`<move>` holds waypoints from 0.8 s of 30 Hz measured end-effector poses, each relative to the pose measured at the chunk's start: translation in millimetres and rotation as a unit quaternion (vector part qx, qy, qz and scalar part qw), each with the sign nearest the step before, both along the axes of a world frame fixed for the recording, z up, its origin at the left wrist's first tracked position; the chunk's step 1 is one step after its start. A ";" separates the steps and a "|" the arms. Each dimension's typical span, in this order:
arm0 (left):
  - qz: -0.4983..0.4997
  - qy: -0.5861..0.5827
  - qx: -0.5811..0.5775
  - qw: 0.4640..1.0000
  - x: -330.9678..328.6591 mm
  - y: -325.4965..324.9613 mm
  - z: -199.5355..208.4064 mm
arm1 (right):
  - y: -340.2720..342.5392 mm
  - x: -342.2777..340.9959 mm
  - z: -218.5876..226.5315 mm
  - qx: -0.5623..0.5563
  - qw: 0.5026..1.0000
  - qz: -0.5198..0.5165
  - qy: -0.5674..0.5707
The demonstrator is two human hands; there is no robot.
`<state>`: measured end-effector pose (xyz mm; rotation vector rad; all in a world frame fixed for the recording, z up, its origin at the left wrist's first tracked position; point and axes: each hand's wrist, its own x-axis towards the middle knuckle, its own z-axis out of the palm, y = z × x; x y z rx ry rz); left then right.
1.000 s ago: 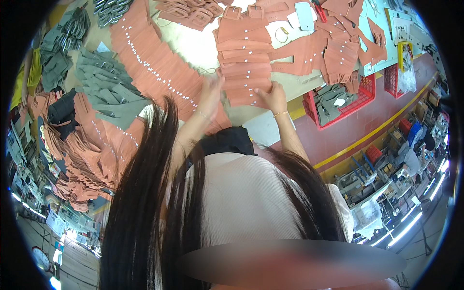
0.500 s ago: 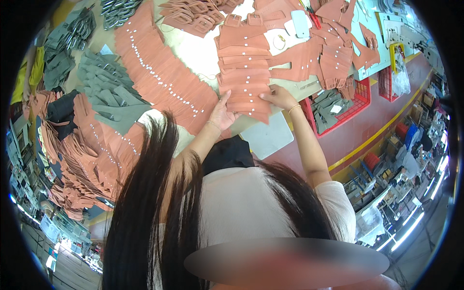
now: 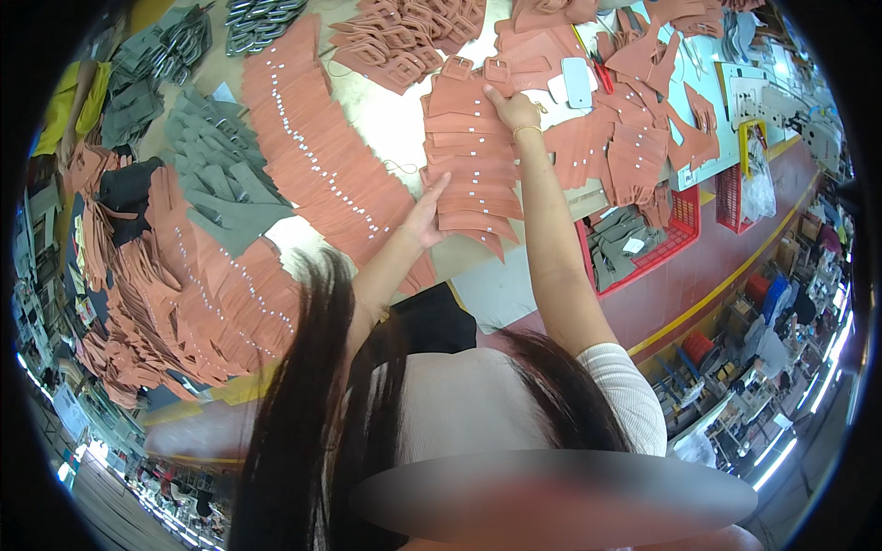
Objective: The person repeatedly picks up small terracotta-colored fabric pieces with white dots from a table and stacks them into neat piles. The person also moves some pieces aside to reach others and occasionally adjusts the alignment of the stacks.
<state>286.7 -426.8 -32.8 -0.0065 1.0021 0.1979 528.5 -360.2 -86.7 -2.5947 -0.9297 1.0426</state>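
Note:
In front of me lies an overlapping row of reddish-brown leather pieces [image 3: 464, 165], each with a small white label. My left hand [image 3: 426, 219] is at the row's near left edge. Its thumb is stretched out, and its other fingers are partly hidden by the pieces. Farther up, my right hand [image 3: 514, 108] has its thumb and fingers closed on the right edge of the row's far pieces. Just beyond it lie two leather-covered buckles [image 3: 497, 70].
A long fan of labelled brown pieces [image 3: 317, 147] lies left, beside grey-green pieces [image 3: 225, 170]. Buckled straps [image 3: 395, 46] are heaped at the back. A red crate [image 3: 680, 220] with grey-green pieces stands right, and a white phone-like object [image 3: 577, 83] lies beyond the row. Another person's arm [image 3: 81, 101] shows far left.
My right hand has moved away from me along the row, from its near end to the pieces by the buckles. My left hand stays by the near left edge. The whole view has shifted slightly.

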 end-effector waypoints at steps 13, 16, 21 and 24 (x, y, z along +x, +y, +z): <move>0.067 -0.129 -0.006 0.989 11.1 22.1 -6.1 | -17.8 -28.4 -8.0 0.253 0.963 -0.088 0.020; 0.050 -0.134 0.025 0.989 9.6 24.8 0.5 | -19.5 -35.2 -10.0 0.332 0.934 -0.104 0.078; 0.038 -0.129 0.037 0.990 0.8 11.4 6.1 | -33.9 -43.0 -6.1 0.363 0.922 -0.087 0.105; 0.031 -0.099 0.061 0.993 -4.3 1.7 10.7 | -42.5 -46.1 3.0 0.364 0.925 -0.078 0.076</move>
